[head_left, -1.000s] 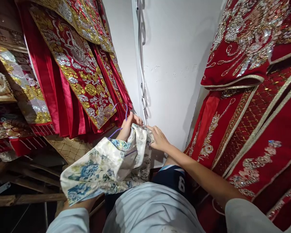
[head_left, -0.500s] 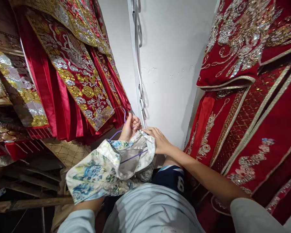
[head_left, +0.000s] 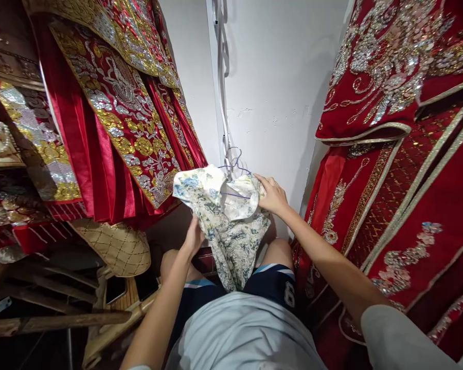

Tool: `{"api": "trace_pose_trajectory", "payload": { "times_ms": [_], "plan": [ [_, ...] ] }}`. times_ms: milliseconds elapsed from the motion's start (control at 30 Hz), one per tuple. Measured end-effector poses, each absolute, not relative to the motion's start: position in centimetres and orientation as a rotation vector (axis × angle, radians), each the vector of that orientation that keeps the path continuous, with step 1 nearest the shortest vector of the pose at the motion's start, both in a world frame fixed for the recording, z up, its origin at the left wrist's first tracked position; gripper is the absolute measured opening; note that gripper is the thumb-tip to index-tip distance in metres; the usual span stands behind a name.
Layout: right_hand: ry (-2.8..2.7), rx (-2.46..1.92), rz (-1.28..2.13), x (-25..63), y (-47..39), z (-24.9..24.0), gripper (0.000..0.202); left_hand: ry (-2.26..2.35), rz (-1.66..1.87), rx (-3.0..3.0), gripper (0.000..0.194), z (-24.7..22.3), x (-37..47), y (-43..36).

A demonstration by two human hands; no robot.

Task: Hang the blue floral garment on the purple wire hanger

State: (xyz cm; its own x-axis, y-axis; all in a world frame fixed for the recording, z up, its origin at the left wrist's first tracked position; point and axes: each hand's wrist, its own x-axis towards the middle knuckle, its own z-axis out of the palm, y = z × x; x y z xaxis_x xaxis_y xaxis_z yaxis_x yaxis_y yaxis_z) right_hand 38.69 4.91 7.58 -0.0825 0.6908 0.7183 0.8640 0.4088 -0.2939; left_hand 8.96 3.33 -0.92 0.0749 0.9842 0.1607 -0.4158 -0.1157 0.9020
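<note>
A white floral top [head_left: 235,231] with blue and green flowers hangs in front of me, its neckline turned up toward me. A thin purple hanger [head_left: 236,195] runs inside it. The hanger's hook stands up in front of the white wall, beside the white strip. My right hand [head_left: 272,194] is closed on the top's right shoulder, thumb on the near side. Lower down, my left hand [head_left: 194,237] is at the top's left edge below the sleeve. Its thumb points up and the fingers are partly hidden behind the cloth, seemingly pinching it.
Red embroidered garments [head_left: 127,118] hang at the left, and beaded red ones [head_left: 389,154] at the right. A white metal strip [head_left: 220,92] runs up the white wall [head_left: 273,61]. Lower left is a wooden frame [head_left: 61,322], with a dark phone-like object [head_left: 116,289] near it.
The top has moved right and away from me, and its body now hangs down between my knees. My left hand has come out from inside the top to its outer left edge.
</note>
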Motion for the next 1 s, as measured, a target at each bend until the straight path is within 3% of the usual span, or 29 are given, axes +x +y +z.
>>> {"api": "trace_pose_trajectory", "payload": {
  "times_ms": [133, 233, 333, 433, 533, 667, 800, 1000],
  "plan": [
    [-1.971, -1.265, -0.268, 37.1, 4.3, 6.5, 0.088, 0.985, 1.407, 0.965, 0.086, -6.1, 11.3, 1.8],
    [-2.008, -1.205, -0.11, 35.8, 2.2, 4.2, 0.094, 0.966, 1.355, 0.914, 0.075, -8.8, 13.3, 0.3],
    [-2.095, -0.971, 0.402, 33.5, -0.2, 0.8, 0.067, 0.916, 1.332, 0.964, 0.065, -9.6, 14.5, -0.9],
    [-1.745, -0.831, 0.718, 30.2, -1.9, -4.0, 0.037, 0.926, 1.392, 1.021, 0.067, -9.6, 14.7, -1.6],
    [-1.236, -1.037, 0.654, 27.5, -2.7, -9.1, 0.042, 0.98, 1.421, 1.023, 0.07, -9.7, 14.4, -1.7],
    [-1.294, -1.097, 0.705, 26.5, -2.8, -13.1, 0.046, 1.04, 1.432, 1.086, 0.069, -10.0, 14.5, -1.6],
    [-1.405, -1.129, 0.712, 27.3, -2.8, -13.6, 0.051, 1.04, 1.433, 1.15, 0.066, -9.6, 15.0, -1.7],
    [-1.433, -1.174, 0.626, 27.8, -3.1, -12.9, 0.041, 1.058, 1.405, 1.228, 0.067, -9.1, 14.9, -2.2]
  ]
}}
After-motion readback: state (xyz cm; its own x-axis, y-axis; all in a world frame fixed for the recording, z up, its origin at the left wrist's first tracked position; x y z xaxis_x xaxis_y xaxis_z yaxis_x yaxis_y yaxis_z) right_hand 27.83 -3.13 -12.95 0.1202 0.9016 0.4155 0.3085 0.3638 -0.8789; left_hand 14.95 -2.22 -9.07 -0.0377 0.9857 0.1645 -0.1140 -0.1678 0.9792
